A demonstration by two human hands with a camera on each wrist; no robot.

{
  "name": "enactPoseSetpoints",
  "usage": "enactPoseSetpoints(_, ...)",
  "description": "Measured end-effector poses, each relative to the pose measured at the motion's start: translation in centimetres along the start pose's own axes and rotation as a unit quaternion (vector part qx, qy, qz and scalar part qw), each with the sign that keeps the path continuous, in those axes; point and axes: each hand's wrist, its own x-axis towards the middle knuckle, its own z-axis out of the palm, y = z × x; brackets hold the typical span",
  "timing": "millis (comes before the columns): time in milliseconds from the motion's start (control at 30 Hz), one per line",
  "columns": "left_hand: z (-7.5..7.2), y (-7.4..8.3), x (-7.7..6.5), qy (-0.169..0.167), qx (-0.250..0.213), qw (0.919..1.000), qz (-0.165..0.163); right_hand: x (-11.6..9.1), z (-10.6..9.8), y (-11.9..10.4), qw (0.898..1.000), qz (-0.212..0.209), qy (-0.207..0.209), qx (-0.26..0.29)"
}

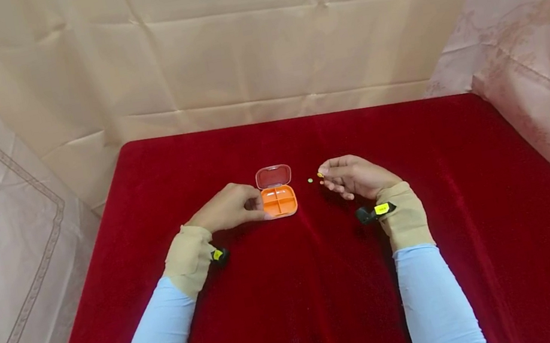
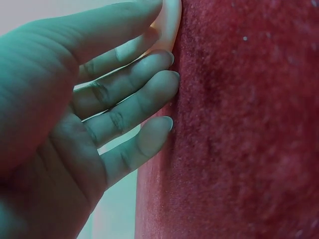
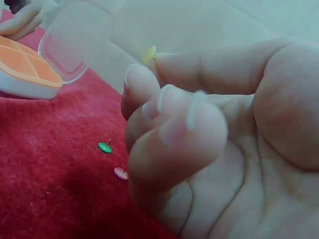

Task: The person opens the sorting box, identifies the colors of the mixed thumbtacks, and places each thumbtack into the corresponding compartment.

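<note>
An orange pill box (image 1: pixel 288 201) with four compartments lies on the table, its clear lid (image 1: pixel 273 176) raised at the far side. My left hand (image 1: pixel 230 206) grips the box at its left edge, thumb at the near corner and fingers at the side. To the right, my right hand (image 1: pixel 357 176) pinches a yellow thumbtack (image 3: pixel 149 54) between thumb and index finger, above the cloth. A green thumbtack (image 3: pixel 104 147) and a pink thumbtack (image 3: pixel 121 173) lie on the cloth between the box and the right hand, pins up. In the left wrist view only a pale edge of the box shows past the fingers.
Red velvety cloth (image 1: pixel 297 301) covers the table, whose far edge meets a beige hanging curtain (image 1: pixel 254 47). Patterned drapes stand along the left and right sides. Each wrist wears a small black camera on a tan band.
</note>
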Motion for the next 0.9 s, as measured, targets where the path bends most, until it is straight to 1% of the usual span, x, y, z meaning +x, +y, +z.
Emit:
enactPoseSetpoints(133, -0.04, 0.12, -0.09, 0.000, -0.002, 1.0000, -0.001, 0.12, 0.20, 0.09, 1.000, 0.003, -0.001, -0.020)
enactPoseSetpoints(333, -0.08, 0.11, -0.15, 0.003, -0.007, 1.0000, -0.003, 0.17, 0.40, 0.06, 1.000, -0.003, -0.007, -0.029)
enactPoseSetpoints(600, -0.08, 0.10, 0.13, 0.021, -0.044, 0.9988, -0.001, 0.17, 0.56, -0.25, 0.998, -0.006, 0.003, -0.058)
enactPoseSetpoints(700, -0.01, -0.02, 0.13, 0.030, -0.051, 0.9982, -0.013, 0.23, 0.70, -0.32, 0.998, -0.002, -0.001, -0.063)
enactPoseSetpoints(900, -0.02, -0.08, -0.06, 0.055, -0.057, 0.9956, -0.051, 0.29, 0.85, -0.42, 0.998, 0.005, -0.001, -0.063)
